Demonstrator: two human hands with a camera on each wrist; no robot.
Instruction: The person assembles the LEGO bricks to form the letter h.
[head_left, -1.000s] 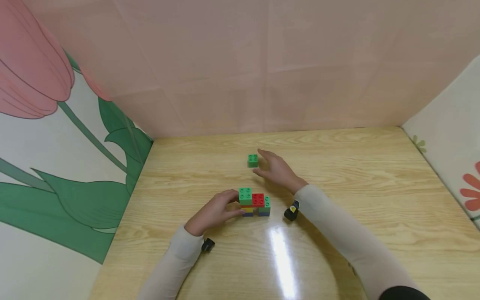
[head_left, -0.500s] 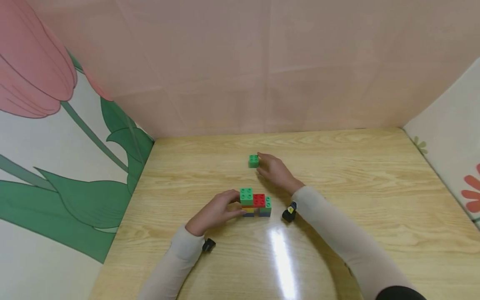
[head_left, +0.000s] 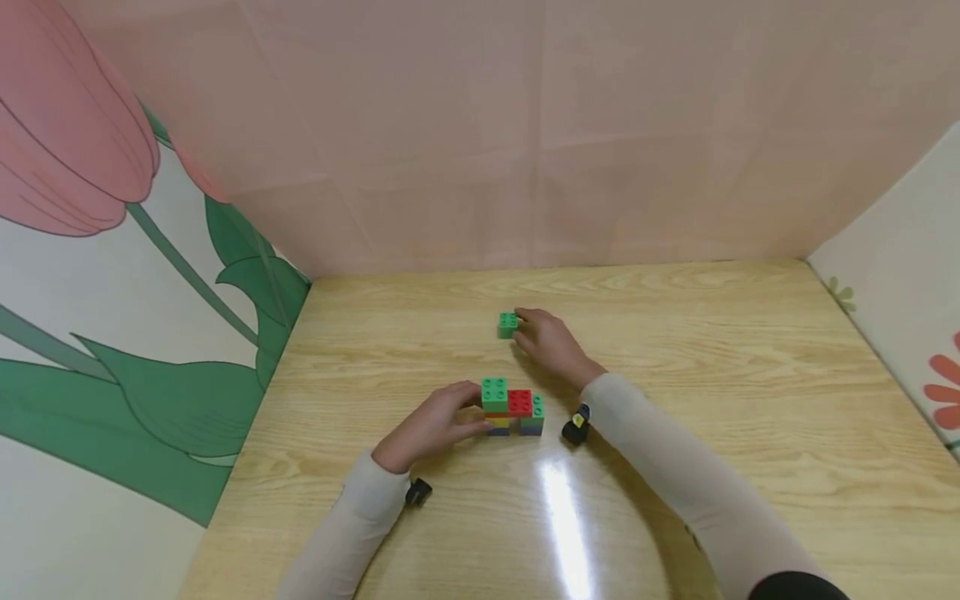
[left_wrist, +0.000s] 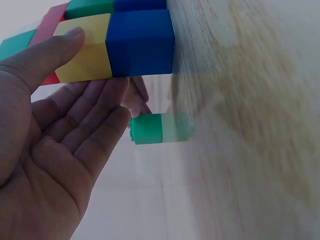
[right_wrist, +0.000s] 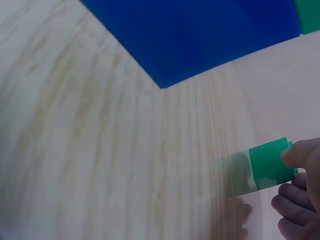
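Observation:
In the head view my left hand (head_left: 431, 425) is at the left side of a small structure of toy building bricks (head_left: 519, 403). Green and red bricks top it, with yellow and blue ones lower down. The left wrist view shows that hand's thumb on the yellow brick (left_wrist: 85, 57), above a blue brick (left_wrist: 142, 42), fingers curving round behind. Farther back, my right hand (head_left: 553, 346) pinches a single green brick (head_left: 507, 326) from its right side. In the right wrist view, the thumb lies on this green brick (right_wrist: 272, 162) and the other fingers are curled behind it.
Everything stands on a wood-grain table (head_left: 697, 333). A pink wall covering (head_left: 450, 150) rises behind its back edge, with flower-patterned panels at both sides. Small black wrist cameras (head_left: 576, 425) hang under both sleeves, the right one just right of the structure.
My right hand has come slightly nearer the single green brick, and its thumb and fingers have closed in on it. The left hand and the structure look the same.

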